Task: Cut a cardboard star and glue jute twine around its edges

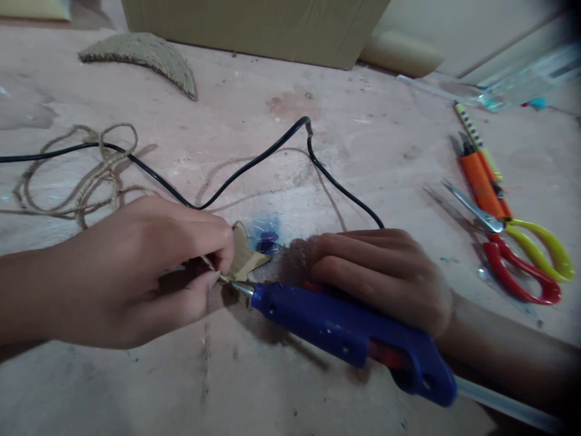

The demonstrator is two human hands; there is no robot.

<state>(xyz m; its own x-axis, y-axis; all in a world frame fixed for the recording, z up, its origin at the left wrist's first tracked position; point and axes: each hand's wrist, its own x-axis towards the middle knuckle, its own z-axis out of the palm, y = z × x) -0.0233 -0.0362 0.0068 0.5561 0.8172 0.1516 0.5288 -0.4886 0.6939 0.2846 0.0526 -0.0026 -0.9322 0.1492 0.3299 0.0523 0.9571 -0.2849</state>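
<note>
My left hand (158, 266) pinches a small cardboard star (245, 257) together with the end of a thin twine. A blue hot glue gun (318, 318) lies on its side in my right hand (381, 272), whose fingers are wrapped round its handle. The metal nozzle touches or nearly touches the twine at my left fingertips. Part of the star is hidden behind my left fingers. Loose loops of twine (106, 169) lie behind my left hand, crossed by the black cord (254, 162).
A twine-covered crescent (140, 54) lies at the back left, before a cardboard box (258, 27). At the right are scissors (521, 248) with red and yellow handles, an orange cutter (483, 181) and a dotted yellow stick (476, 136). A clear glue stick extends behind the gun.
</note>
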